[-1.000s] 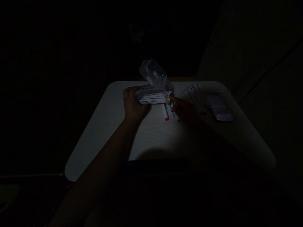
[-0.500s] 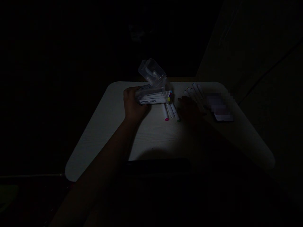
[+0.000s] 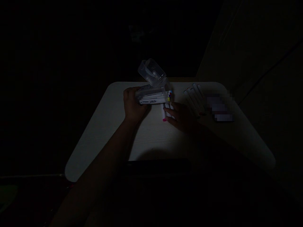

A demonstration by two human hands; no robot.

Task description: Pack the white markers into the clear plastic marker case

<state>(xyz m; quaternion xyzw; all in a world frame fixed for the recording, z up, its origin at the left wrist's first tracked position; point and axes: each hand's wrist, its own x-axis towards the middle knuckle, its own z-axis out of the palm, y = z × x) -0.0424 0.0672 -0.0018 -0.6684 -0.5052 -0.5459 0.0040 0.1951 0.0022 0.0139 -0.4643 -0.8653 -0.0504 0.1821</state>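
On its side lies a clear plastic marker case (image 3: 151, 94), its lid (image 3: 152, 72) swung up at the back. My left hand (image 3: 133, 105) is closed around the base end of the case. Several white markers (image 3: 153, 98) are inside, with blue, red and yellow ends towards the case's opening on the right. My right hand (image 3: 182, 116) is at that opening, its fingers bent over a few loose markers below it. A pink-ended marker (image 3: 163, 114) is the leftmost of these; the others are partly hidden by the fingers.
More white markers (image 3: 195, 96) lie side by side at the table's back right. Right of them is a blurred, phone-like object (image 3: 219, 107). The white table (image 3: 99, 132) has rounded corners. A dark edge (image 3: 158, 164) borders its near side, and the room is very dim.
My right hand has moved left from beside the far-right markers onto the loose markers by the case. The pink-ended marker has shifted slightly left. My left hand and the case stay put.
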